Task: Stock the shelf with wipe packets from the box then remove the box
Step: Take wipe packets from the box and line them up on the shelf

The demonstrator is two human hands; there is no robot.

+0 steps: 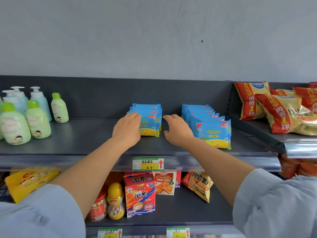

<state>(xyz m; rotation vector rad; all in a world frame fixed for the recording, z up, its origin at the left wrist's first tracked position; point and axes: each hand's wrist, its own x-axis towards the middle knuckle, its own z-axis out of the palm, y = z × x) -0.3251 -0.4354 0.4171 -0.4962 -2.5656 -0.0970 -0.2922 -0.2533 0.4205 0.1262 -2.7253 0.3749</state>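
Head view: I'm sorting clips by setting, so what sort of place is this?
Probably a small shop: a price tag on the shelf edge, rows of wipe packets, and snack bags alongside.

A plain grey wall (154,40) rises behind the shelving, matt and evenly lit, with one small dark speck (202,41) right of its middle. Below it stands a dark grey metal shelf (85,134) with a low back panel (103,93). A clear price rail (68,162) runs along its front edge and carries a green and yellow tag (148,163). A lower shelf (188,208) of the same metal sits underneath. At the right edge a neighbouring shelf (267,134) begins.
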